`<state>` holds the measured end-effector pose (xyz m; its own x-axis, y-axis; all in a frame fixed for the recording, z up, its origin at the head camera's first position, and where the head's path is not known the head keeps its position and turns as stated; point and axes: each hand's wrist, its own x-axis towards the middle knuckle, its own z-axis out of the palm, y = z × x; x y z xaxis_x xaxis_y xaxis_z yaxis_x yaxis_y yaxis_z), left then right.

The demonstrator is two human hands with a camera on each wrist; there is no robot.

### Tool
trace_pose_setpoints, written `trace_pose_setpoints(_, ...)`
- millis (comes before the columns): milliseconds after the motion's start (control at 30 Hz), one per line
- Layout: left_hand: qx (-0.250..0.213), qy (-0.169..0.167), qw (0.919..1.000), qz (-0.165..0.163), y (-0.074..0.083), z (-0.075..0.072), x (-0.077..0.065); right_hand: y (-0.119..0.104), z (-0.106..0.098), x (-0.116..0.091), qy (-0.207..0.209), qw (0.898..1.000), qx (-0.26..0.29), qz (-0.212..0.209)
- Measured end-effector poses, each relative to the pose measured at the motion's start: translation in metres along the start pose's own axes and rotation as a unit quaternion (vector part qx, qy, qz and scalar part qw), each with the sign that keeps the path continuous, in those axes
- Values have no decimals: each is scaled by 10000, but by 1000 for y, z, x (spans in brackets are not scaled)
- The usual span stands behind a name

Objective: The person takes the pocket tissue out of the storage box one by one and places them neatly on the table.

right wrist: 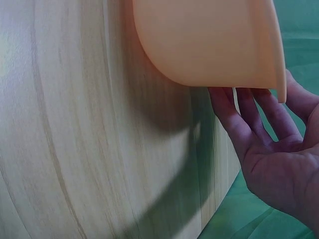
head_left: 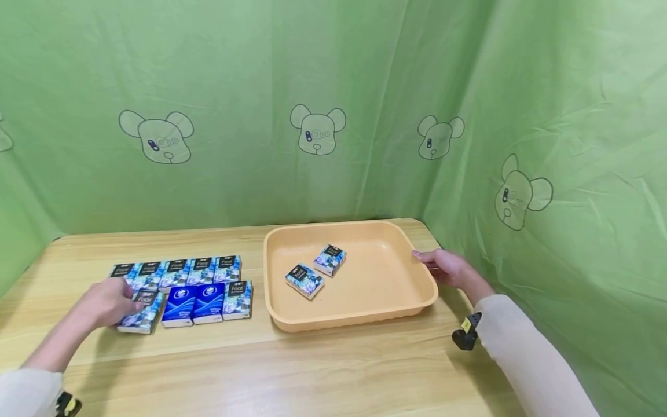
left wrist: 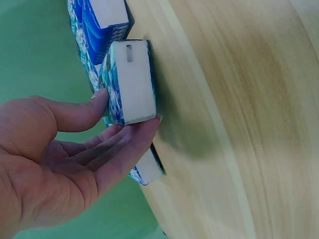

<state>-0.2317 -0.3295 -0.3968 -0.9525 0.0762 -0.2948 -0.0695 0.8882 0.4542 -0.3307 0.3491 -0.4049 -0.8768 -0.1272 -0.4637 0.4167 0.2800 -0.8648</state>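
Observation:
My left hand (head_left: 106,302) pinches a floral "Face" tissue pack (head_left: 142,318) at the left end of the front row. In the left wrist view the thumb lies on the pack's (left wrist: 137,82) printed face and the fingers reach around its lower end. Beside it stand two blue tissue packs (head_left: 179,306) and another floral pack (head_left: 237,300). My right hand (head_left: 447,267) holds the right rim of an orange plastic tray (head_left: 385,284), thumb over the rim and fingers against the outer wall (right wrist: 209,45). Two floral packs (head_left: 305,281) lie tilted at angles inside the tray, towards its left half.
Behind the front row runs a back row of several floral packs (head_left: 201,271). Everything rests on a light wood table (head_left: 312,370). A green curtain (head_left: 239,69) with bear-head prints encloses the back and sides, close to the tray's right end.

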Motion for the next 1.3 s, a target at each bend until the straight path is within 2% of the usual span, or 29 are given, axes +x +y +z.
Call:
trace_pose_setpoints(333, -226, -58, 9997, 88, -1, 5, 0, -1, 4, 1, 104, 9999, 33, -5)
trace_pose_setpoints(967, 72, -8, 9999, 157, 5, 7, 2, 2, 3, -1, 101, 9999, 98, 12)
trace_pose_setpoints(1300, -17, -38, 9999, 153, 5, 6, 2, 2, 3, 0, 105, 9999, 18, -24)
